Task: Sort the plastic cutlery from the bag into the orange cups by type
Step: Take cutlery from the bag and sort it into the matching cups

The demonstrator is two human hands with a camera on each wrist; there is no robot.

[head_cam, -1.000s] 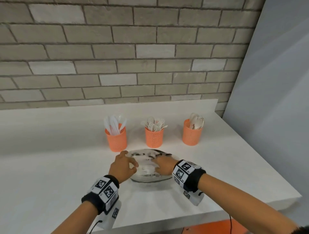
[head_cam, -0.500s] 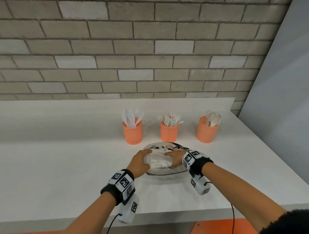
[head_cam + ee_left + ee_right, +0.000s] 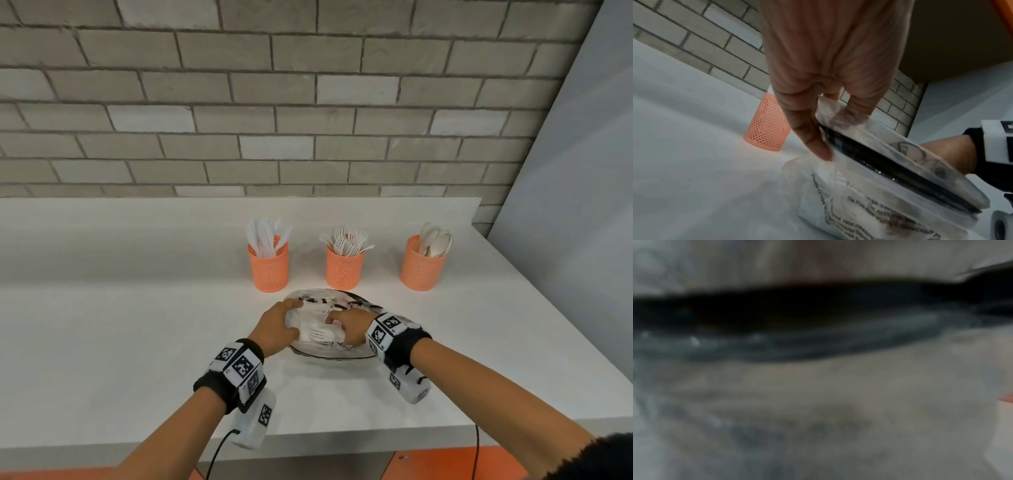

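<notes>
Three orange mesh plastic cups stand in a row behind the clear plastic zip bag point(image 3: 334, 353) on the white counter point(image 3: 120, 335): the knife cup point(image 3: 269, 265), the fork cup point(image 3: 344, 269) and the spoon cup point(image 3: 421, 267). The left hand point(image 3: 277, 327) pinches the bag's left edge, as it did half a second ago, while the right hand point(image 3: 349, 327) has pushed deeper into the bag's mouth, beside a white plastic fork point(image 3: 322, 334). The right hand's grip I cannot tell; its wrist view is all blur, and the remaining cutlery inside the bag can't be counted.
</notes>
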